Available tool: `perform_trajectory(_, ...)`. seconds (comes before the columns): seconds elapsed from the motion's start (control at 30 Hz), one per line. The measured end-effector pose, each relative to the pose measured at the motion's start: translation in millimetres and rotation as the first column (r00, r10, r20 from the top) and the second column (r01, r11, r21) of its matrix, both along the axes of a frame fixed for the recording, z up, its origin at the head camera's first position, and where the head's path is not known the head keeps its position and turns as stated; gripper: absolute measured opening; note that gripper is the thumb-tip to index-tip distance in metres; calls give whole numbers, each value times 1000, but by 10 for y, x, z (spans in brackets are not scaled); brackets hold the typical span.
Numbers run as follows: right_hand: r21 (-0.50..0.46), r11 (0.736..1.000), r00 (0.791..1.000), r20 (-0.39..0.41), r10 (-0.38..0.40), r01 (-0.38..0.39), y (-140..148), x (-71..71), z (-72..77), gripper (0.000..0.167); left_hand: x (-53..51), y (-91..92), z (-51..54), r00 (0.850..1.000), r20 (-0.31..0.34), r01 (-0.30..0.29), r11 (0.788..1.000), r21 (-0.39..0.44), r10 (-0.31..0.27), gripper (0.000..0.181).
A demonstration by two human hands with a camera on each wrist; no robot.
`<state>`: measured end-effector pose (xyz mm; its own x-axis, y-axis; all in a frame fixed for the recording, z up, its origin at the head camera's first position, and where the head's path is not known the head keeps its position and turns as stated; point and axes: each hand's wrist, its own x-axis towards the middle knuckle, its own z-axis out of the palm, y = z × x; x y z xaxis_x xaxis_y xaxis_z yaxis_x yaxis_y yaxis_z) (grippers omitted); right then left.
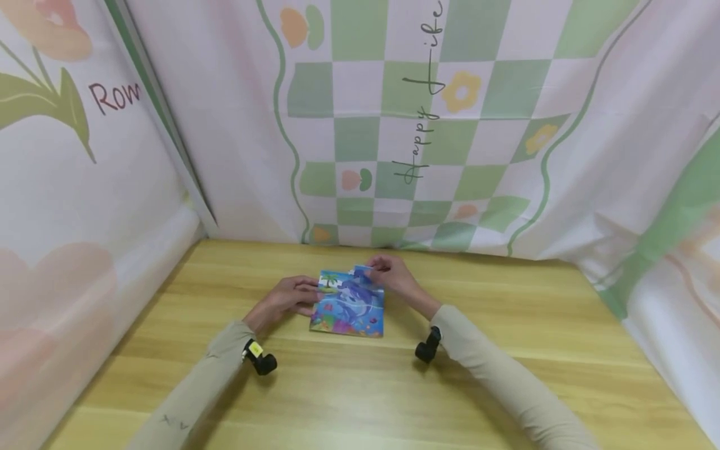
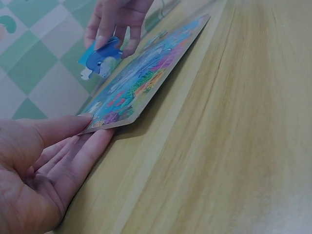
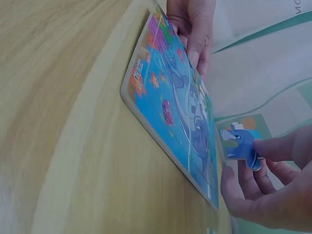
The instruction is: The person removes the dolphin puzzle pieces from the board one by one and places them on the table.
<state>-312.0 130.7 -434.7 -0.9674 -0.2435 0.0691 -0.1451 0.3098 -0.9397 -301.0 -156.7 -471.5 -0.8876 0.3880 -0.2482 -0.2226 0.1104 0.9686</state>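
A dolphin jigsaw puzzle board (image 1: 349, 312) with a palm tree, coral and fish lies on the table, mostly covered with picture. My left hand (image 1: 289, 297) pinches its left edge, thumb on top and fingers underneath, as the left wrist view shows. My right hand (image 1: 390, 275) holds a blue puzzle piece (image 2: 101, 61) with a dolphin's head on it between thumb and fingers. That piece (image 3: 240, 144) is raised above the board's far edge in both wrist views. In the right wrist view the left hand (image 3: 195, 29) grips the board's opposite side.
The wooden table (image 1: 349, 400) spreads around the board on every side. A checkered curtain (image 1: 410, 144) hangs at its back edge, and a flowered one (image 1: 67, 250) closes off the left. Small black cameras sit on both wrists.
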Motion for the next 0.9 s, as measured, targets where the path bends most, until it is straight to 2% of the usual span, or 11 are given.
perform_trajectory(0.23,-17,1000,998,58,-10,11,99,-14,33,24,-9,-1,7,1000,-11,10,1000,-4,-10,52)
perform_trajectory(0.43,-45,999,993,114,36,-31,241,-9,31,28,2,1,21,1000,-7,-2,1000,-15,2,51)
perform_trajectory(0.6,-24,998,987,150,57,-54,382,48,68,30,15,3,39,1000,8,-15,1000,-17,15,51)
perform_trajectory(0.9,-7,998,985,165,57,-56,644,80,71,33,23,-1,34,1000,-6,10,1000,-6,-10,51)
